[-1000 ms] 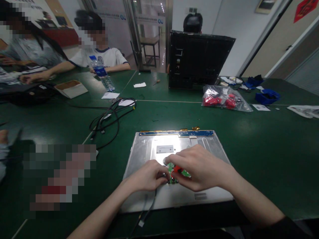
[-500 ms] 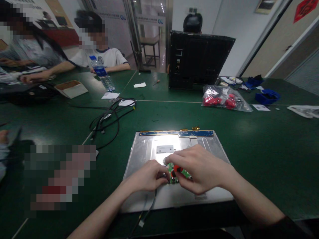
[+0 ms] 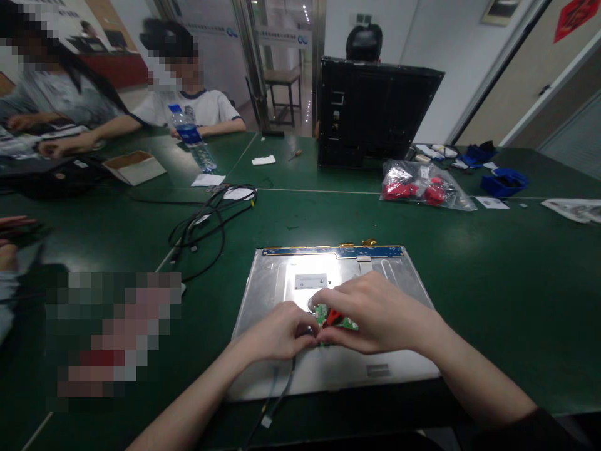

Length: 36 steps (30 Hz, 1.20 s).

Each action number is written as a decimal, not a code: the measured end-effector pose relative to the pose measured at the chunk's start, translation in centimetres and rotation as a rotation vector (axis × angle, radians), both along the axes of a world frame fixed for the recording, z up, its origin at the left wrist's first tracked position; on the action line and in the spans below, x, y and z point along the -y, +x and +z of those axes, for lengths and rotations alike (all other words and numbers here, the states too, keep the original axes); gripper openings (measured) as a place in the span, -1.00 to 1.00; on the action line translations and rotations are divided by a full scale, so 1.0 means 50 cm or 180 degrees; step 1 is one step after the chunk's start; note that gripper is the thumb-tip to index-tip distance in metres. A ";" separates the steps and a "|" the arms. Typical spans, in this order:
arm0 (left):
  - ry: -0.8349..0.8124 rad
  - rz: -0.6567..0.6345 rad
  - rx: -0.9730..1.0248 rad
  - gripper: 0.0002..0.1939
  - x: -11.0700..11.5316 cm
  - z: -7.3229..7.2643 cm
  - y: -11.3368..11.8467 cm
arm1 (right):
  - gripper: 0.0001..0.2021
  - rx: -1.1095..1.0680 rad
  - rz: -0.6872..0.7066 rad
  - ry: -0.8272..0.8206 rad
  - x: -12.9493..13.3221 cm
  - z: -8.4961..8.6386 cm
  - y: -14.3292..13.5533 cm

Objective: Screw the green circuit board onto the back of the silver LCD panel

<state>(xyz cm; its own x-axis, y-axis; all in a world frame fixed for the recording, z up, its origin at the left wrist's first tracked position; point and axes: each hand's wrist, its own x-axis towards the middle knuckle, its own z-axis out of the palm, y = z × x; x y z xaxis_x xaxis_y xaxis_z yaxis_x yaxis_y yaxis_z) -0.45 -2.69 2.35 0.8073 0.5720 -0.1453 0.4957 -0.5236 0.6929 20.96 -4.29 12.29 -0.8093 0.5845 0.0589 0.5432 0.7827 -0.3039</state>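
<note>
A bare display panel [image 3: 267,294] lies on the table in front of me, its metal back facing up. On its middle sits a small green circuit board [image 3: 321,311], partly covered by my hands. My left hand [image 3: 282,329] is curled closed at the board's left edge; what its fingertips hold is hidden. A thin dark cable [image 3: 290,374] with a white plug [image 3: 267,421] comes out below that hand. My right hand [image 3: 370,313] pinches a red-and-black tool handle [image 3: 333,317] over the board, its lower end out of sight. The two hands' fingertips meet or nearly meet.
Coiled black cables [image 3: 206,219] and a water bottle [image 3: 190,136] lie and stand at the left. Beyond the panel are a clear bag with red parts [image 3: 425,185], a large black screen [image 3: 375,113] and a blue tray [image 3: 504,181]. Co-workers sit at the far left.
My right hand's thumb and the red-and-black tool handle have shifted left and tilted, closer to my left fingertips. My left hand stays put. A co-worker's hand shows more at the left edge.
</note>
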 end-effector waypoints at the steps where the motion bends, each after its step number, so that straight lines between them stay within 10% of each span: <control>1: 0.0021 -0.0013 0.0014 -0.86 0.000 -0.001 0.000 | -0.73 -0.0041 0.0025 -0.0038 0.000 0.001 0.001; 36: -0.0056 0.0048 -0.0011 -0.89 0.002 0.009 0.004 | -0.81 0.0084 -0.0012 0.0201 0.001 -0.005 0.002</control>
